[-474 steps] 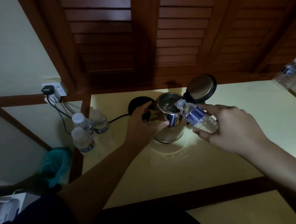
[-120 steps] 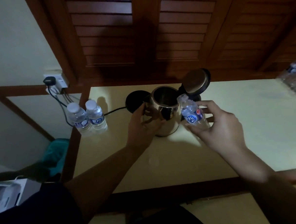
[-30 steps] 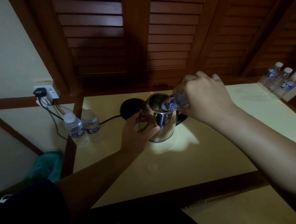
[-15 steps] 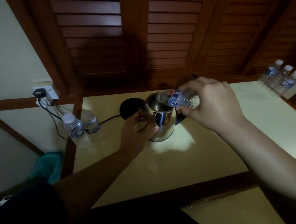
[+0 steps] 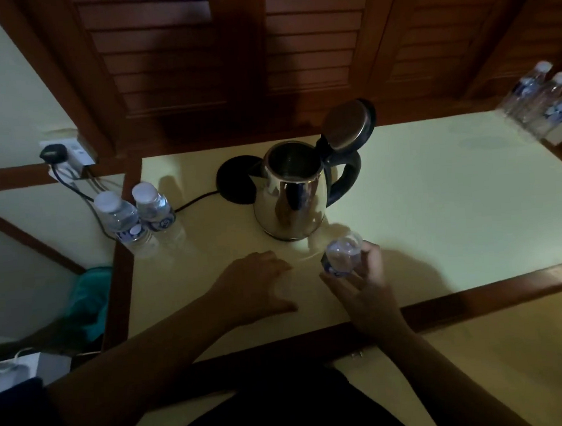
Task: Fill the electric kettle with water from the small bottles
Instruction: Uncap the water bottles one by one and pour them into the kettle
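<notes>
Pale yellow table with dark wood edging. Standing on it beyond both hands: steel kettle, lid up, touching a black round base behind it. Far left of the left hand, at the table's edge: 2 capped bottles. Far right, beyond the right hand: 3 more bottles.

The scene is dimly lit; the hands are motion-blurred, and lines are bowed toward the edges.

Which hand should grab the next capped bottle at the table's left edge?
Left. The left hand rests free, nearer the two clear capped plastic bottles; the right hand holds a clear small bottle.
</notes>
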### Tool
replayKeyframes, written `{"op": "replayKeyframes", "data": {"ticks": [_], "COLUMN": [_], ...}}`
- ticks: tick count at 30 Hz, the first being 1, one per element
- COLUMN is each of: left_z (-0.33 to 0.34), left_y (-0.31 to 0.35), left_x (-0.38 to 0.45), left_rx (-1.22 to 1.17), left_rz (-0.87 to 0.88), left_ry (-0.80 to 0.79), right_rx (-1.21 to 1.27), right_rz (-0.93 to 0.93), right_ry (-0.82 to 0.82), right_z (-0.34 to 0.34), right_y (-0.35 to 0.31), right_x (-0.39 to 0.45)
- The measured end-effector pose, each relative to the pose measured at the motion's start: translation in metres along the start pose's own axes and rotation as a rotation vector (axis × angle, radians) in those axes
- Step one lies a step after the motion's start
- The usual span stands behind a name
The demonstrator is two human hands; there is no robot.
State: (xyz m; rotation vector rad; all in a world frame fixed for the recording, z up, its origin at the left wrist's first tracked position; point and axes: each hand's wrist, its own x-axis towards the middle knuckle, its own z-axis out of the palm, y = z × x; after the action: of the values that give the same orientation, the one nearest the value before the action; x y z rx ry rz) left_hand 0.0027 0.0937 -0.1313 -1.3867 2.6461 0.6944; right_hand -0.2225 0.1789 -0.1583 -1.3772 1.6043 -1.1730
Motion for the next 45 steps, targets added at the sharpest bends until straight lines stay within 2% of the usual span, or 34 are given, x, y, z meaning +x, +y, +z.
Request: {"op": "replayKeyframes", "data": {"ticks": [2,6,10,13,16,20,26,29,32,35,45], "left_z": [0.001,-0.005,-0.027,-0.050,-0.060,-0.061,-0.081,-0.082,-0.080,-0.077,-0.104], "left_y": [-0.003,-0.007,0.013,0.040,0.056,0.066,0.078,0.079,0.071,0.067,0.074], "left_x": [-0.001,0.002,0.001,0.002,0.008,0.019,0.026,0.027,0.025,0.023,0.029], "left_rx": [0.029,-0.064,-0.451,-0.533,-0.409,-0.316,0.040,-0.062,-0.213,-0.315,-0.203], "left_rz": [0.045,0.096,0.174,0.306,0.413,0.392,0.407,0.371,0.386,0.413,0.453], "left_ry": [-0.011,0.019,0.356,0.520,0.454,0.314,0.253,0.243,0.311,0.315,0.065], "right_rx": [-0.018,-0.021,-0.026,-0.031,-0.069,-0.067,-0.161,-0.164,-0.120,-0.122,-0.071], "right_rz": [-0.035,-0.048,-0.041,-0.029,-0.008,-0.035,-0.118,-0.122,-0.099,-0.150,-0.269], "right_ry": [0.027,0.049,0.044,0.047,0.038,0.047,0.052,0.050,0.042,0.044,0.018], "right_z": [0.003,0.007,0.009,0.009,0.008,0.009,0.009,0.009,0.006,0.005,0.003], "right_y": [0.006,0.011,0.014,0.014,0.012,0.008,0.013,0.017,0.021,0.023,0.022], "right_x": [0.000,0.002,0.003,0.003,0.004,0.002,0.002,0.004,0.007,0.007,0.016]}}
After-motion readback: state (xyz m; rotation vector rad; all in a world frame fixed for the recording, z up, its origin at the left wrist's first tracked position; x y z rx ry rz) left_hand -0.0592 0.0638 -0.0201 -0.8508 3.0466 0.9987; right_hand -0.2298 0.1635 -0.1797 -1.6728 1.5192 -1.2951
